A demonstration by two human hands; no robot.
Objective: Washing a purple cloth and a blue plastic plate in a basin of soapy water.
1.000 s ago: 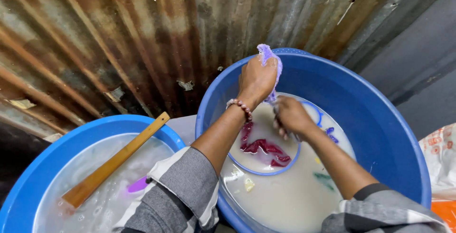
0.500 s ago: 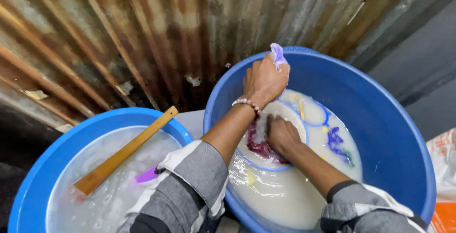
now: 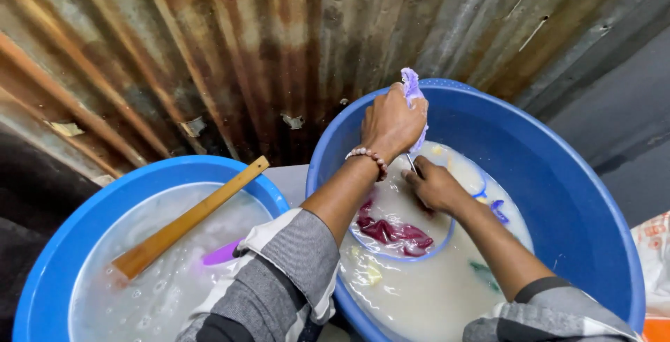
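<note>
Tubs side by side under a rusty corrugated metal wall (image 3: 230,42). At 9 o'clock the left blue tub (image 3: 42,272) holds cloudy, bubbly water; a wooden paddle (image 3: 188,218) lies in it, long axis from 7 to 1 o'clock, upper end resting over the rim. A small purple item (image 3: 222,253) floats just right of the paddle's lower half, kind unclear.

Centre: grey striped sleeve, then the left hand (image 3: 391,125), bead bracelet (image 3: 368,157) on the wrist, raised at the far rim of the right blue tub (image 3: 579,202). It is closed in a fist around a lavender cloth (image 3: 412,94); one end pokes out above the knuckles at 12 o'clock, the rest hangs down behind the palm toward the water. So the cloth's long axis runs about vertical, 12 to 6.

Right hand (image 3: 434,187) sits directly below the left, at its 5 o'clock, low over the milky water (image 3: 419,300). Fingers curled, knuckles up; appears to pinch the cloth's lower end but the contact is hidden, cannot tell for sure. The left hand is the upper grip, the right the lower, close together along the cloth.

Below both hands, a smaller blue-rimmed basin (image 3: 447,239) sits inside the tub, with a dark red garment (image 3: 391,232) soaking at 7 o'clock from the right hand. Yellowish scrap (image 3: 368,272) and a green one (image 3: 485,272) float nearer the person. At 3 o'clock, patterned fabric (image 3: 654,251) at frame edge.
</note>
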